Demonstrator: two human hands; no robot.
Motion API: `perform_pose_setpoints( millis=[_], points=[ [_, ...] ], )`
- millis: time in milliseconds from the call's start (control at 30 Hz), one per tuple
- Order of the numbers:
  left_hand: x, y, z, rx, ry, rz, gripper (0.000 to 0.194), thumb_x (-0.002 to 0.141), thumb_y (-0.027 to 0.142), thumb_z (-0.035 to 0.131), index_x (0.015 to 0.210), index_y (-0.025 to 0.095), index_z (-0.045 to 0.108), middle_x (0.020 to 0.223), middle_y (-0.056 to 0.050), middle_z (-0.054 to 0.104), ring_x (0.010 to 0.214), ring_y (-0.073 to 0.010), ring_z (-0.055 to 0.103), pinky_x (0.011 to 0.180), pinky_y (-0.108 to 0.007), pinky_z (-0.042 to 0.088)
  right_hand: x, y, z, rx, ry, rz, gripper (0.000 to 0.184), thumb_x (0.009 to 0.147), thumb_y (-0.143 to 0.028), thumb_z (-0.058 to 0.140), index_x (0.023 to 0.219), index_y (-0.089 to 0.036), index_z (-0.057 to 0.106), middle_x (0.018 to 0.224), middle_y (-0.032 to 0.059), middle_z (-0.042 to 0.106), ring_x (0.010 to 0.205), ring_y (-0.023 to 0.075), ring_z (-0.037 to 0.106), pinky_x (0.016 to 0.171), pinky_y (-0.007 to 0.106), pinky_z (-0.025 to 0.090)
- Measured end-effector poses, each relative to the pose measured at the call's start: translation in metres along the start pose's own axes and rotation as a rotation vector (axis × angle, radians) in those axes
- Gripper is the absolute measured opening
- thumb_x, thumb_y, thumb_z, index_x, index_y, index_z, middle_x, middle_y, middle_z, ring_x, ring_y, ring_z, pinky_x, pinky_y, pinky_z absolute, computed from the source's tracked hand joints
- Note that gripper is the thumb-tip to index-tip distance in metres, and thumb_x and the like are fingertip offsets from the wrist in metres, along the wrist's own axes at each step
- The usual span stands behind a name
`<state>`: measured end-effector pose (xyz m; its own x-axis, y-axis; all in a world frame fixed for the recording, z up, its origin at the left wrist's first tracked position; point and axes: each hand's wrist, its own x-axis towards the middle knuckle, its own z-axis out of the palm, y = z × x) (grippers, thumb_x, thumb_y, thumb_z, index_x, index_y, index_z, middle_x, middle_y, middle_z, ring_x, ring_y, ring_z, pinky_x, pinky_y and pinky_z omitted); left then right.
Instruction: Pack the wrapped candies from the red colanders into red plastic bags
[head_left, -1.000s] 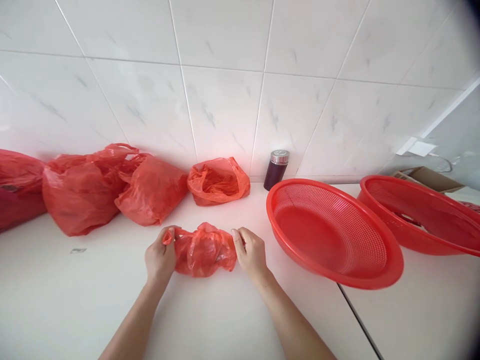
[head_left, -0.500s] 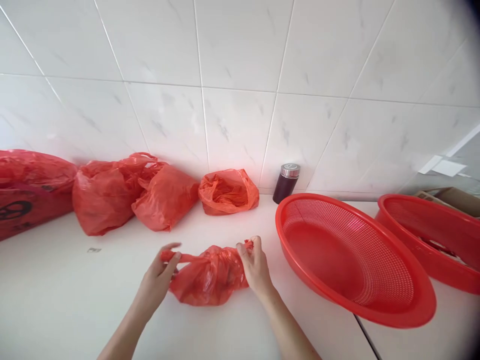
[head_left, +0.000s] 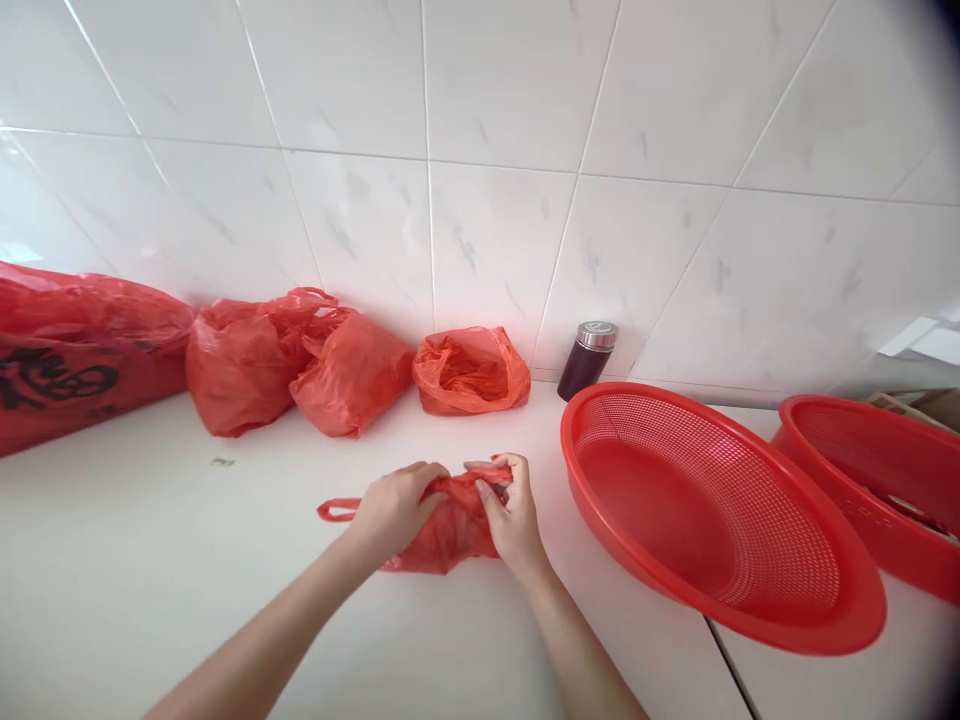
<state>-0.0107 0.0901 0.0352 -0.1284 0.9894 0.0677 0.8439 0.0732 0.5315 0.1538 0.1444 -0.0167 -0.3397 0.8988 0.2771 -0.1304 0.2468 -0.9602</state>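
Observation:
A small red plastic bag (head_left: pixel 448 540) lies on the white table in front of me, with something inside that I cannot make out. My left hand (head_left: pixel 401 507) pinches the gathered plastic at the top of the bag. One loop handle sticks out past it to the left. Close beside it, my right hand (head_left: pixel 511 515) is closed on the twisted plastic at the bag's right end. The fingertips of the left hand are partly hidden by the hand itself.
Along the tiled wall stand red bags: a large printed one (head_left: pixel 90 360), two full ones (head_left: pixel 244 365) and an open-mouthed one (head_left: pixel 472 385). A dark flask (head_left: pixel 587 360) leans there. Red plastic baskets (head_left: pixel 660 520) occupy the right side. A small scrap (head_left: pixel 223 462) lies left.
My left hand has moved right, from the bag's left handle to its gathered top near my right hand. The view has shifted slightly left.

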Motion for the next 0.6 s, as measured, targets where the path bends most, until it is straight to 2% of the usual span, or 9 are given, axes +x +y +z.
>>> perform_pose_setpoints(
  millis=[67, 133, 200, 267, 333, 400, 500, 533, 600],
  points=[
    [0.007, 0.001, -0.021, -0.073, 0.013, -0.015, 0.019, 0.081, 0.023, 0.048, 0.092, 0.025, 0.064, 0.094, -0.002, 0.071, 0.086, -0.0235, 0.064, 0.076, -0.034, 0.045, 0.0, 0.001, 0.003, -0.008, 0.04, 0.047, 0.058, 0.086, -0.041, 0.06, 0.133, -0.027, 0.03, 0.129, 0.0124, 0.058, 0.104, 0.0194, 0.062, 0.089, 0.038, 0.051],
    [0.007, 0.005, -0.039, -0.184, 0.012, -0.032, 0.016, 0.083, 0.028, 0.049, 0.09, 0.024, 0.062, 0.093, -0.003, 0.071, 0.087, -0.0227, 0.064, 0.076, -0.034, 0.047, -0.001, 0.003, 0.008, 0.001, 0.017, 0.099, 0.081, 0.08, -0.047, 0.067, 0.144, -0.028, 0.02, 0.134, 0.0137, 0.054, 0.105, 0.0206, 0.062, 0.085, 0.037, 0.052],
    [0.001, 0.007, -0.053, -0.331, -0.029, -0.05, 0.02, 0.086, 0.036, 0.047, 0.093, 0.022, 0.06, 0.094, -0.004, 0.071, 0.086, -0.0213, 0.066, 0.075, -0.033, 0.051, -0.002, 0.007, 0.013, 0.026, -0.088, 0.152, 0.073, 0.08, -0.05, 0.065, 0.141, -0.025, 0.032, 0.119, 0.0118, 0.065, 0.094, 0.0204, 0.067, 0.08, 0.035, 0.054],
    [-0.014, 0.005, -0.065, -0.47, -0.076, -0.074, 0.03, 0.09, 0.044, 0.042, 0.1, 0.021, 0.059, 0.097, -0.006, 0.073, 0.086, -0.0211, 0.069, 0.072, -0.032, 0.055, -0.003, 0.012, 0.016, 0.019, -0.172, 0.194, 0.049, 0.084, -0.053, 0.058, 0.12, -0.02, 0.055, 0.088, 0.0076, 0.072, 0.074, 0.0193, 0.068, 0.07, 0.033, 0.054],
    [-0.036, -0.005, -0.083, -0.629, -0.068, -0.141, 0.037, 0.091, 0.048, 0.04, 0.108, 0.02, 0.057, 0.101, -0.008, 0.073, 0.088, -0.0223, 0.07, 0.073, -0.033, 0.057, -0.004, 0.018, 0.016, -0.024, -0.177, 0.214, 0.042, 0.083, -0.056, 0.055, 0.097, -0.018, 0.063, 0.07, 0.0054, 0.07, 0.062, 0.0187, 0.066, 0.062, 0.032, 0.052],
    [-0.066, -0.022, -0.109, -0.822, 0.036, -0.266, 0.037, 0.089, 0.046, 0.047, 0.111, 0.02, 0.059, 0.101, -0.008, 0.073, 0.087, -0.0234, 0.07, 0.072, -0.034, 0.057, -0.005, 0.024, 0.013, -0.057, -0.143, 0.225, 0.042, 0.08, -0.057, 0.057, 0.088, -0.017, 0.064, 0.067, 0.0054, 0.069, 0.06, 0.0187, 0.065, 0.06, 0.032, 0.052],
    [-0.131, -0.051, -0.16, -0.978, 0.308, -0.456, 0.037, 0.087, 0.038, 0.054, 0.116, 0.018, 0.06, 0.094, -0.006, 0.074, 0.082, -0.0231, 0.07, 0.069, -0.034, 0.057, -0.004, 0.031, 0.008, -0.099, -0.136, 0.246, 0.044, 0.074, -0.059, 0.062, 0.089, -0.017, 0.064, 0.069, 0.0057, 0.068, 0.063, 0.0196, 0.065, 0.062, 0.033, 0.053],
    [-0.157, -0.06, -0.176, -0.929, 0.413, -0.505, 0.037, 0.089, 0.036, 0.05, 0.119, 0.017, 0.06, 0.091, -0.006, 0.074, 0.082, -0.0229, 0.07, 0.07, -0.035, 0.057, -0.004, 0.033, 0.007, -0.122, -0.139, 0.254, 0.044, 0.073, -0.059, 0.062, 0.089, -0.017, 0.064, 0.07, 0.0061, 0.069, 0.064, 0.0202, 0.065, 0.063, 0.033, 0.053],
    [-0.209, -0.077, -0.203, -0.652, 0.671, -0.63, 0.04, 0.093, 0.034, 0.04, 0.118, 0.011, 0.063, 0.085, -0.005, 0.073, 0.084, -0.0238, 0.07, 0.071, -0.037, 0.057, -0.003, 0.037, 0.006, -0.208, -0.123, 0.257, 0.045, 0.07, -0.058, 0.064, 0.09, -0.018, 0.065, 0.073, 0.0068, 0.069, 0.067, 0.0212, 0.067, 0.067, 0.035, 0.055]
  ],
)
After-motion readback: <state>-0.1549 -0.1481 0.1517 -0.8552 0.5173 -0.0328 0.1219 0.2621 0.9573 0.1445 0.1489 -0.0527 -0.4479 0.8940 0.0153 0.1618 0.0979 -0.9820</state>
